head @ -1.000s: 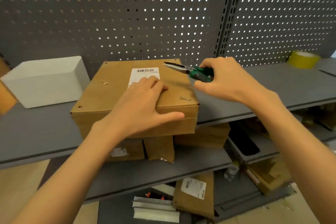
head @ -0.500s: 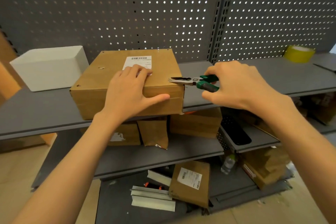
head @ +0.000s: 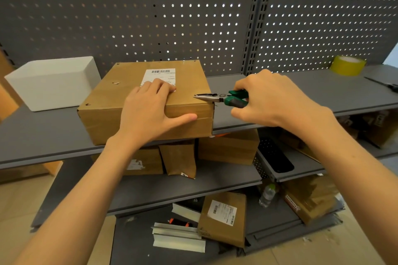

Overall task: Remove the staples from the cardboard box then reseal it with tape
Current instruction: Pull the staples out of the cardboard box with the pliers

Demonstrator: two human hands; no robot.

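A brown cardboard box with a white barcode label stands on the grey upper shelf. My left hand lies flat on its top near the front edge, thumb spread along the front face. My right hand grips green-handled needle-nose pliers, whose tips touch the box top at its right front corner. A staple shows on the top left of the lid. A yellow tape roll stands far right on the shelf.
A white box sits left of the cardboard box. A dark tool lies at the shelf's far right. Perforated grey panels rise behind. Lower shelves hold several cardboard boxes, a black tray, a bottle and white strips.
My right hand brought the pliers down from above the box's back to its right front corner, where the tips now touch. My left hand kept pressing on the lid.
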